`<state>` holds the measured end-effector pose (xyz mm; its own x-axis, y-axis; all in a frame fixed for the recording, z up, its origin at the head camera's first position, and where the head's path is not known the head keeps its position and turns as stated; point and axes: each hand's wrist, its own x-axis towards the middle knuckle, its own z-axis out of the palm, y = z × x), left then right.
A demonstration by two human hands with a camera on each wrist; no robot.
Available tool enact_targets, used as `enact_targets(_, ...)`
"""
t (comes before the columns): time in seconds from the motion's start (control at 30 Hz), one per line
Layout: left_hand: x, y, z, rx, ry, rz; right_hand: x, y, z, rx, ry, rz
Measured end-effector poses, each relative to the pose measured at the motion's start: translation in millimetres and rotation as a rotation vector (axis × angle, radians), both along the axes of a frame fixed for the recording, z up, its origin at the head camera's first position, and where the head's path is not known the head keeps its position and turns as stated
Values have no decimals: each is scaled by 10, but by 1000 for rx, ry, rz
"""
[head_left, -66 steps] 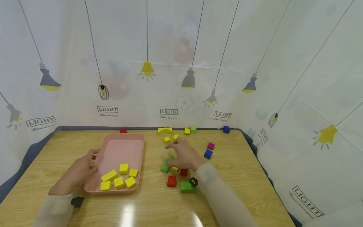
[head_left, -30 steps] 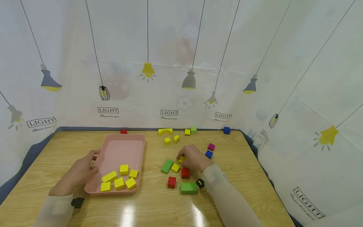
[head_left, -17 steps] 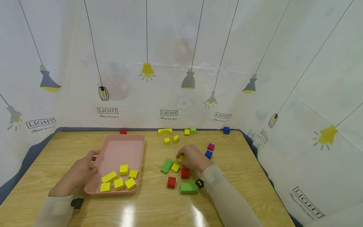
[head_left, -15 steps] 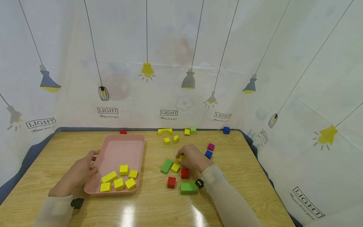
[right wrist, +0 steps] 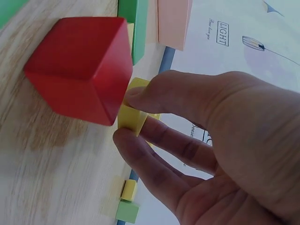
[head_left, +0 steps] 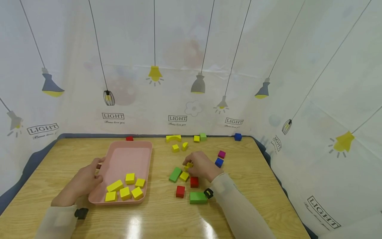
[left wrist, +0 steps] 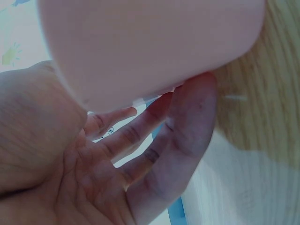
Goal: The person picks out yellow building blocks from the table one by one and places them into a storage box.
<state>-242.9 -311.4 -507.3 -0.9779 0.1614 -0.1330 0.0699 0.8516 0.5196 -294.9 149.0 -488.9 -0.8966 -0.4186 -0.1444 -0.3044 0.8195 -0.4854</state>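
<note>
My right hand [head_left: 204,166] pinches a small yellow block [right wrist: 131,117] between thumb and fingertips, low over the table. Right beside that block, a red cube [right wrist: 77,70] looms large in the right wrist view. Another yellow block [head_left: 184,176] lies just in front of the hand, touching a long green block [head_left: 175,174]. At the left, my left hand [head_left: 82,182] rests against the outer side of a pink tray [head_left: 128,154], its fingers loosely bent along the wall [left wrist: 154,42]. Several yellow blocks [head_left: 125,193] lie in the tray's near end.
Nearer me are a red cube [head_left: 180,191] and a green block [head_left: 198,198]. A magenta cube [head_left: 222,154] and a blue cube [head_left: 219,162] lie to the right. Toward the back edge stand a yellow arch [head_left: 173,138], several other small blocks and a patterned curtain [head_left: 179,93].
My right hand, earlier spread above the green and yellow blocks, moved right and took hold of a yellow block; lately it shifted slightly left with it. The left hand and tray stayed put.
</note>
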Motion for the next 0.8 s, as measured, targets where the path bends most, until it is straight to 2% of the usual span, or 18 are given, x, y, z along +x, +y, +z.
enact_targets(0.17, 3, 9, 15, -1, 6, 0, 24, -44, 24, -1, -4, 7)
enact_targets(0.47, -14, 5, -10, -9, 2, -1, 69, -172, 87, 13, 89, 63)
enact_targets(0.8, -26, 0, -17, -12, -3, 0, 106, -321, 125, -22, 103, 66)
